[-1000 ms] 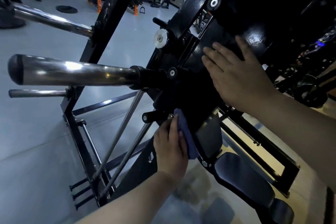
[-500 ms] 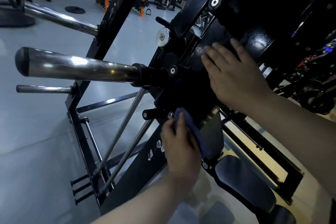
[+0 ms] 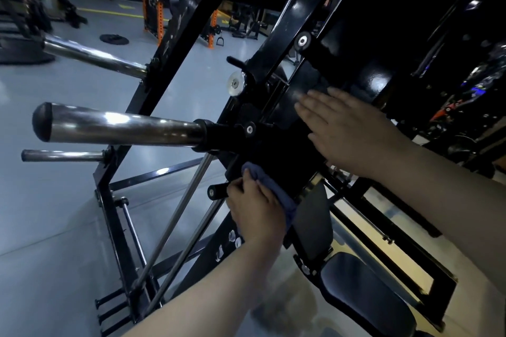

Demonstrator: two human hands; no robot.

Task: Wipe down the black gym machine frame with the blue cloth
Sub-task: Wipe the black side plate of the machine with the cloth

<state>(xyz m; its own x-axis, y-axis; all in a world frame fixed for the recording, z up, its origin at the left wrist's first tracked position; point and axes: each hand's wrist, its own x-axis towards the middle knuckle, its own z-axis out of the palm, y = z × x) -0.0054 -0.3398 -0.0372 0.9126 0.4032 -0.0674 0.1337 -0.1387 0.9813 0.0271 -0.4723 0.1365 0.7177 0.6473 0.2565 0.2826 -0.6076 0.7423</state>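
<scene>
my left hand (image 3: 254, 216) grips the bunched blue cloth (image 3: 269, 183), pressed on the black frame (image 3: 287, 16); the cloth's length runs upper-left to lower-right. my right hand (image 3: 353, 128) lies flat on the frame above, fingers straight.

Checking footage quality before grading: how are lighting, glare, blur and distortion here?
Head view: dim overall, and the black frame sinks into shadow at upper right. Head view: hard glare on the chrome bar, wide-angle stretch toward the edges, a soft far background. The left hand, right hand and blue cloth are readable.
</scene>
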